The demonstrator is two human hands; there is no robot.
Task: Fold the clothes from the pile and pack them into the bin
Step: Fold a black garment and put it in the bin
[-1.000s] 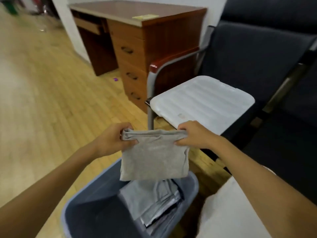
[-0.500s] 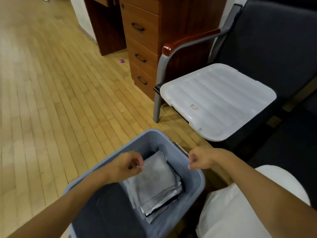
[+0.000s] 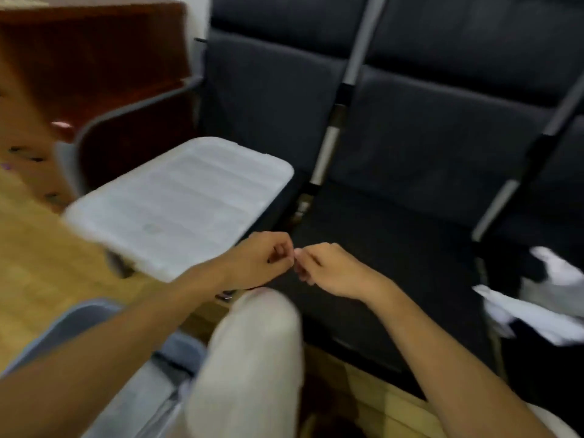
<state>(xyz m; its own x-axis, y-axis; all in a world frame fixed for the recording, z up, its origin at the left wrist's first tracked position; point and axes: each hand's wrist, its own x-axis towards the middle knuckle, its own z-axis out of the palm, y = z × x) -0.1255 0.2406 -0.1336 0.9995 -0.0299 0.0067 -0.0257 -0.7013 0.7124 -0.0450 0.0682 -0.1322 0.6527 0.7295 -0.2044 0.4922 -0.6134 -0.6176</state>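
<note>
Hovering in front of me above the dark upholstered seat (image 3: 395, 248), my left hand (image 3: 262, 260) and right hand (image 3: 328, 270) sit knuckle to knuckle, almost touching; the fingers of both are curled inward and neither holds anything, as far as the motion blur lets me judge. Below my left forearm, at lower left, lies the blue-grey plastic bin (image 3: 63, 327), only its rim and part of one wall showing, with grey folded fabric (image 3: 142, 399) visible inside it beside my knee in pale trousers (image 3: 252, 358). A white ribbed plastic lid (image 3: 183, 200) rests flat on the neighbouring seat to the left, just beyond my left hand. The remaining pile of white and light-grey clothes (image 3: 543, 298) lies crumpled on the seat at far right, well apart from both hands. A row of dark chair backs (image 3: 442, 128) fills the upper view, divided by grey metal armrest frames (image 3: 328, 147). A reddish-brown wooden desk (image 3: 79, 58) stands at upper left on the light wooden plank floor (image 3: 31, 263).
</note>
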